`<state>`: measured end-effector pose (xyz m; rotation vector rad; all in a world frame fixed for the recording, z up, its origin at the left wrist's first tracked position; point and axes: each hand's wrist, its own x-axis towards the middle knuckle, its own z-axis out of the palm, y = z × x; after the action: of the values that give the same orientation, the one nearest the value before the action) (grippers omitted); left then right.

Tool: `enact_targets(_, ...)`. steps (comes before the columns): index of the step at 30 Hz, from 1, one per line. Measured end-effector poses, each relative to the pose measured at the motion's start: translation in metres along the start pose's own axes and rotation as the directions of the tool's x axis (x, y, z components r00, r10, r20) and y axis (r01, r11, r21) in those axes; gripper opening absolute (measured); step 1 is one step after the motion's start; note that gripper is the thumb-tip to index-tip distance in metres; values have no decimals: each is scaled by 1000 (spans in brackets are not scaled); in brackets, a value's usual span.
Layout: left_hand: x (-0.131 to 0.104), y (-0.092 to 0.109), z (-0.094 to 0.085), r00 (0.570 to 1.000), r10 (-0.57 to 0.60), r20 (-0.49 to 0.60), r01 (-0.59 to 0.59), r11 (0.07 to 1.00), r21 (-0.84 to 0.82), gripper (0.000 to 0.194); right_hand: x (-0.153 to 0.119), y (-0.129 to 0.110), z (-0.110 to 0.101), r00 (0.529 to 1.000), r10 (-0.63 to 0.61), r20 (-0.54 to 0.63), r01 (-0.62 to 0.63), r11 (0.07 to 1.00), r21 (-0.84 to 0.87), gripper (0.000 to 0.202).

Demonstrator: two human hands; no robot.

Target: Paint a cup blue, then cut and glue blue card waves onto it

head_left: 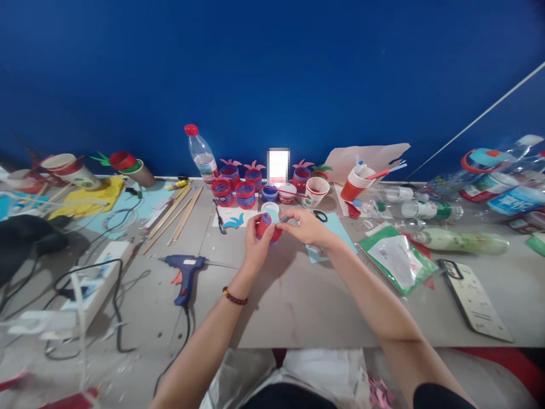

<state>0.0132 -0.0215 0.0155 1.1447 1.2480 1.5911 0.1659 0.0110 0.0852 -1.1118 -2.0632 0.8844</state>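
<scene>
My left hand is wrapped round a small red-and-purple painted cup, which I hold above the front of the table. The thumb and fingers of my right hand are pinched together at the cup's right upper edge. What lies between these fingertips is too small to make out. A bit of light blue shows at the cup's upper edge, and a white tub stands just behind. Farther back are painted cups with paper leaves and a pot of blue paint. A blue paper leaf cutout lies to the left.
A blue glue gun with a cord lies left, near wooden sticks and a power strip. Black-handled scissors lie behind my right hand. Rightward are a green packet, plastic bottles and a phone.
</scene>
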Motion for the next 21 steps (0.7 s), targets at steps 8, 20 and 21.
enact_targets(8, -1, -1, 0, 1000, 7, -15, -7, 1000, -8, 38, -1, -3, 2, 1000, 14, -12, -14, 1000, 12, 17)
enact_targets(20, 2, 3, 2, 998, -58, 7, 59, 995, -87, 35, 3, 5, -6, 973, 174, 152, -205, 952, 227, 51)
enact_targets(21, 1, 3, 2, 999, -53, 13, 53, 995, -80, 35, 3, 6, -6, 972, 171, 162, -206, 953, 224, 50)
